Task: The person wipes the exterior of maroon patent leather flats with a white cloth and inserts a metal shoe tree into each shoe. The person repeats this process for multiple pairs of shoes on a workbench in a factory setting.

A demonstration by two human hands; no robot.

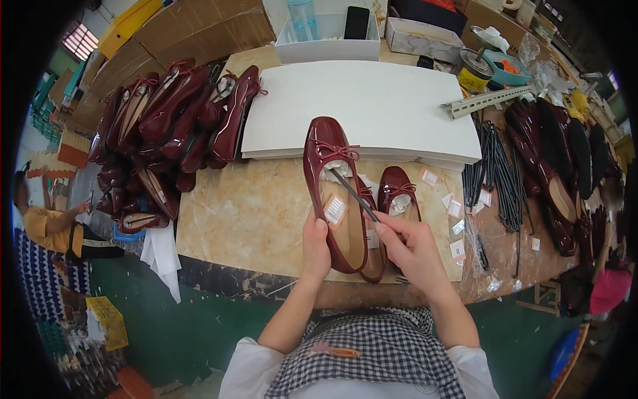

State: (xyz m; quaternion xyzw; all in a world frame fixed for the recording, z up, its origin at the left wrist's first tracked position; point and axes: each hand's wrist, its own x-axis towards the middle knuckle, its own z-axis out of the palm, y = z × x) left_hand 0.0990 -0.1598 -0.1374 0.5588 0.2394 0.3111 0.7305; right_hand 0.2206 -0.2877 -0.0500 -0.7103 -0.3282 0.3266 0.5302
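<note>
Two hands are at work at centre frame, and I start from their fingers. My left hand (316, 247) has its fingers closed around the heel end of a dark red glossy flat shoe (332, 193), thumb lying on the insole. That shoe stands tilted up off the worktop (246, 213), toe with its small bow pointing toward the top of the frame. My right hand (413, 247) pinches a thin grey rod-like tool (355, 194), its far end reaching into the toe where white stuffing paper shows.

Risks, as I judge them: the tool tip could scratch the glossy upper or tear the paper if pushed too hard. The grip at the heel alone is light, so a sideways push could twist the shoe loose. The white tag (335, 210) on the insole could be rubbed off by my thumb.

Counts: one shoe in hand, one matching shoe (397, 193) lying just right of it, one tool in hand. Roughly eight small white labels (457, 250) lie scattered at right of centre. A heap of dark red shoes (166, 126) fills the upper left, too overlapped to count. One white board (372, 106) lies above centre, and a bundle of dark rods (495, 179) lies at right.
</note>
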